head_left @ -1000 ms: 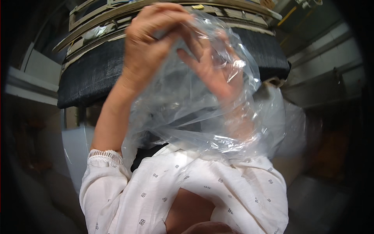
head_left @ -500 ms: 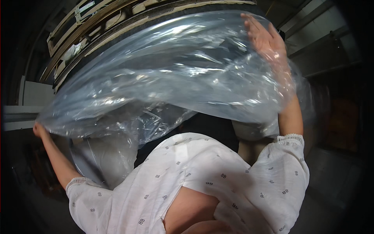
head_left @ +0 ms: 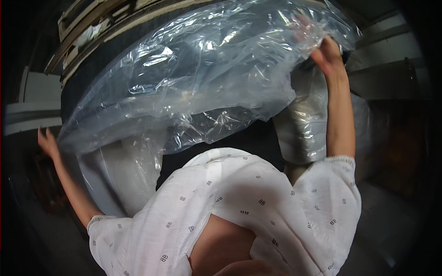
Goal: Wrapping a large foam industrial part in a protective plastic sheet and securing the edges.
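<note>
A large crumpled sheet of clear plastic film (head_left: pixel 198 83) spreads over a dark surface in front of me, its near edge hanging loosely towards my body. Off its left end is my left hand (head_left: pixel 48 143), with the fingers apart and nothing in them. My right hand (head_left: pixel 326 54) is at the far right part of the film. Its fingers show through the plastic, stretched out and slightly blurred, and the film lies over them.
Wooden slats or frames (head_left: pixel 87 34) stand along the far left edge of the dark surface (head_left: pixel 76 92). More clear plastic hangs near my lap, by a pale rounded bundle (head_left: pixel 304 124) on the right and a whitish one (head_left: pixel 124 170) on the left.
The film has moved away from me and settled flatter, uncovering my right forearm. My left hand has let go of the film's left corner and opened.
</note>
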Motion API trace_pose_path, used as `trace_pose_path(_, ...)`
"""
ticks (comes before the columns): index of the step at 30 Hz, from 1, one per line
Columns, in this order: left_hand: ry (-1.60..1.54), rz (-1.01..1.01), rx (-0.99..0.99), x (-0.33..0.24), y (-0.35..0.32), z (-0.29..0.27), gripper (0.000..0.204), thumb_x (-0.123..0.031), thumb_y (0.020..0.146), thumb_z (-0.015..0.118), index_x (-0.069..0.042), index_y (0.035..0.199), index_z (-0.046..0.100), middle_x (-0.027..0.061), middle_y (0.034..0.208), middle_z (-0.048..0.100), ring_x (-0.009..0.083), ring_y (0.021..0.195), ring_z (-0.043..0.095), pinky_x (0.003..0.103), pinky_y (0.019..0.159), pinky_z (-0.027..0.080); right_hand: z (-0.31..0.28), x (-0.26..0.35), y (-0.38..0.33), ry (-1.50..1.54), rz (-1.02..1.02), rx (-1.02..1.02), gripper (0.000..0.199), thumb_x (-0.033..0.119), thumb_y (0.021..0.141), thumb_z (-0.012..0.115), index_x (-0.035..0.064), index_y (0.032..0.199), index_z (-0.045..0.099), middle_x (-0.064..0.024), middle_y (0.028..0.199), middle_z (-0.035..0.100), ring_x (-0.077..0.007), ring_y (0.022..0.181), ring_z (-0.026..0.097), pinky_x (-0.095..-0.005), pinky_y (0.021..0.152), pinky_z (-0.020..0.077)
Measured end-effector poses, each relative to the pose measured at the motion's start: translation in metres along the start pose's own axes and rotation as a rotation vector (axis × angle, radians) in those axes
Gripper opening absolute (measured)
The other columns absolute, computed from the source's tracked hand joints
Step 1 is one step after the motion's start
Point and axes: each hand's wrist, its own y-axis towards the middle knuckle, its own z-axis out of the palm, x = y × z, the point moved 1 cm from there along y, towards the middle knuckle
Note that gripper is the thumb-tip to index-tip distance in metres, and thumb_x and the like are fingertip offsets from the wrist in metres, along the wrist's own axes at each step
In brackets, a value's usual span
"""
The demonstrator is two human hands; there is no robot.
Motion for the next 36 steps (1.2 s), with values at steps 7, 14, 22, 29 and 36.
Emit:
trace_pose_path(7,-0.897,0.141,0.360,-0.453,-0.004,-0.072,0.022,-0.014,0.086,0.058,-0.005,0.106,0.062,0.0093,0.107,0.061,0.0207,0.104,0.057,0.030,0.090,0.042,0.017,-0.012,-0.085,0.305,-0.013,0.134,0.077,0.048,0.083,0.059,0.0006,0.136,0.030,-0.0175,0.138,0.037,-0.0296,0.129,0.034,-0.0454,0.105,0.0303)
trace_pose_path(14,-0.696,0.364,0.332,-0.531,0.001,-0.051,0.024,-0.025,0.079,0.066,-0.008,0.095,0.065,0.0059,0.103,0.061,0.0225,0.098,0.056,0.033,0.083,0.039,-0.006,-0.001,-0.098,-0.113,-0.183,-0.068,0.045,0.025,0.083,0.063,0.0053,0.121,0.049,-0.0139,0.137,0.039,-0.0318,0.121,0.044,-0.0461,0.105,0.0321)
trace_pose_path(22,-1.183,-0.144,0.398,-0.520,-0.013,-0.016,0.009,-0.010,0.089,0.057,-0.001,0.089,0.056,-0.0024,0.079,0.051,0.0052,0.075,0.046,0.018,0.068,0.039,0.031,-0.035,-0.108,-0.559,-0.179,0.201,0.063,0.026,0.080,0.064,0.0056,0.133,0.038,-0.0182,0.140,0.034,-0.0303,0.131,0.032,-0.0409,0.106,0.0295)
trace_pose_path(29,-1.105,-0.166,0.341,-0.516,-0.006,-0.003,0.010,-0.011,0.090,0.056,-0.002,0.089,0.056,-0.0035,0.077,0.050,0.0040,0.072,0.045,0.017,0.067,0.038,0.051,0.010,-0.089,0.132,-0.029,0.289,0.044,0.030,0.087,0.058,0.0051,0.121,0.048,-0.0011,0.080,0.058,-0.0089,0.065,0.053,-0.0219,0.058,0.0428)
trace_pose_path(36,-1.000,-0.175,0.394,-0.428,-0.003,0.012,0.015,-0.012,0.090,0.057,0.002,0.094,0.059,-0.0003,0.085,0.056,0.0065,0.080,0.050,0.020,0.076,0.041,-0.038,0.027,-0.061,-1.020,-0.116,-0.425,0.020,0.025,0.082,0.064,0.0073,0.089,0.061,0.0094,0.070,0.049,0.0000,0.058,0.038,-0.0170,0.052,0.0283)
